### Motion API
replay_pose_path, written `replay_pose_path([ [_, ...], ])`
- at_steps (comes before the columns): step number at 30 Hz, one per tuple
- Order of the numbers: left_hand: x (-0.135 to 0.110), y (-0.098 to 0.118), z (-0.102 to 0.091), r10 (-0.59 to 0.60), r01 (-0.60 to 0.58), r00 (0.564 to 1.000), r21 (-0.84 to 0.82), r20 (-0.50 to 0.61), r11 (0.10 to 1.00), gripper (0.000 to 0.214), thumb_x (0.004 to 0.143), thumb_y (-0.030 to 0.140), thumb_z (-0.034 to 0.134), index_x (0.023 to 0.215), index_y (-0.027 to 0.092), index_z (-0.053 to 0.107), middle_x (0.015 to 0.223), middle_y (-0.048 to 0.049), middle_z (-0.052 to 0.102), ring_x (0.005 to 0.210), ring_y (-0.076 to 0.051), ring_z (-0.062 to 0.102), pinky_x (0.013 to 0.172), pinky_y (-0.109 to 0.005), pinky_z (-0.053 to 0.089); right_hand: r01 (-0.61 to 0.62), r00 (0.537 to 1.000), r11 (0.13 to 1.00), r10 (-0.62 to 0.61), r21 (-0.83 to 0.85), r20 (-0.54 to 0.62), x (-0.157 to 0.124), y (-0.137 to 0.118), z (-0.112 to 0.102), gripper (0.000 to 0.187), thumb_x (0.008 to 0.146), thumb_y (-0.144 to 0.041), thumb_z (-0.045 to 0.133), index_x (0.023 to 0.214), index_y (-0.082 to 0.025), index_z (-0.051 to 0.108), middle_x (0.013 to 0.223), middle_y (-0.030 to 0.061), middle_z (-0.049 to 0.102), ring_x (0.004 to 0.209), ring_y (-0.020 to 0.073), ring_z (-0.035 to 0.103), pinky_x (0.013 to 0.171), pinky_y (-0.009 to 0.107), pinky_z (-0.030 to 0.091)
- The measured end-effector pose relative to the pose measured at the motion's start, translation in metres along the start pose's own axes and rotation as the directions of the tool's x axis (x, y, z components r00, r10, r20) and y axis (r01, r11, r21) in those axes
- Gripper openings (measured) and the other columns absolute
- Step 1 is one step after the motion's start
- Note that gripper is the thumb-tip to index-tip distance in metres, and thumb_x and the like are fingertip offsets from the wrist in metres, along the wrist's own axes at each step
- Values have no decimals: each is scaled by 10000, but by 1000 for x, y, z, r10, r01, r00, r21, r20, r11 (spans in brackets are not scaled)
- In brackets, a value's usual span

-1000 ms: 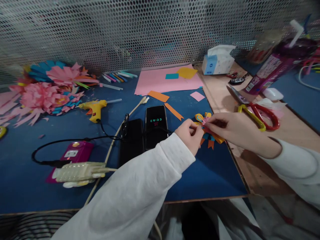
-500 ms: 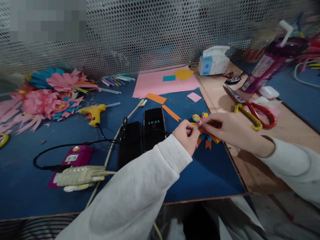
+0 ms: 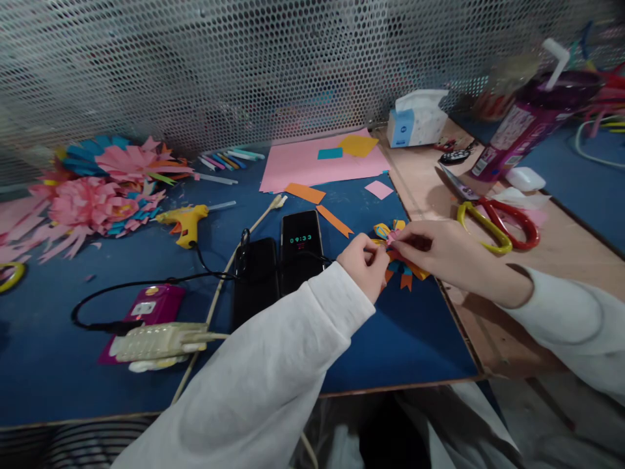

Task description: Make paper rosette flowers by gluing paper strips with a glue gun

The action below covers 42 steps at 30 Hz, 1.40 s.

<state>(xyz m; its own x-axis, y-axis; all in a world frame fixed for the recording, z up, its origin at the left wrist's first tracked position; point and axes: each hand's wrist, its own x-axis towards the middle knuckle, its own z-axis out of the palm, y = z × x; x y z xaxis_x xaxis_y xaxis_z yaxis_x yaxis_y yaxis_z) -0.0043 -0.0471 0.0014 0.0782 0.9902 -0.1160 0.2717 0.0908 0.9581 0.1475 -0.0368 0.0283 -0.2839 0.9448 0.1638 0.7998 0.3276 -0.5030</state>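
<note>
A small paper flower (image 3: 401, 269) of orange, blue, yellow and pink strips lies near the right edge of the blue mat (image 3: 400, 332). My left hand (image 3: 365, 264) pinches its left side with curled fingers. My right hand (image 3: 439, 251) covers the flower from the right, fingertips pressed together on the pink centre. Both sleeves are white. Most of the flower is hidden under my fingers.
Two phones (image 3: 301, 251) lie left of my hands, one showing a timer. A yellow glue gun (image 3: 184, 219), its black cable, a power strip (image 3: 156, 340), finished paper flowers (image 3: 97, 189), pink paper sheet (image 3: 317, 163), scissors (image 3: 498, 225), a tissue box (image 3: 415, 120) and a purple bottle (image 3: 527, 124) surround them.
Both hands stay on the small paper flower with only slight finger shifts. The view has drifted a little.
</note>
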Motion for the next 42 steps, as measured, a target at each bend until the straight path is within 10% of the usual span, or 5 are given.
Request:
replay_pose_path([
  [33, 13, 6, -8, -168, 167, 984, 23, 61, 986, 212, 874, 364, 440, 739, 210, 386, 341, 88, 476, 209, -86, 365, 259, -164, 228, 31, 999, 987, -27, 159, -23, -1, 7, 4, 250, 863, -291, 467, 832, -163, 680, 715, 42, 687, 577, 125, 579, 531, 236, 389],
  [42, 22, 16, -20, -119, 100, 991, 246, 64, 964, 188, 821, 350, 570, 789, 167, 539, 321, 96, 433, 217, -59, 328, 287, -167, 275, 54, 997, 993, -47, 104, -65, -3, 3, 5, 235, 844, -224, 475, 775, -148, 687, 705, 53, 688, 572, 129, 568, 556, 242, 373],
])
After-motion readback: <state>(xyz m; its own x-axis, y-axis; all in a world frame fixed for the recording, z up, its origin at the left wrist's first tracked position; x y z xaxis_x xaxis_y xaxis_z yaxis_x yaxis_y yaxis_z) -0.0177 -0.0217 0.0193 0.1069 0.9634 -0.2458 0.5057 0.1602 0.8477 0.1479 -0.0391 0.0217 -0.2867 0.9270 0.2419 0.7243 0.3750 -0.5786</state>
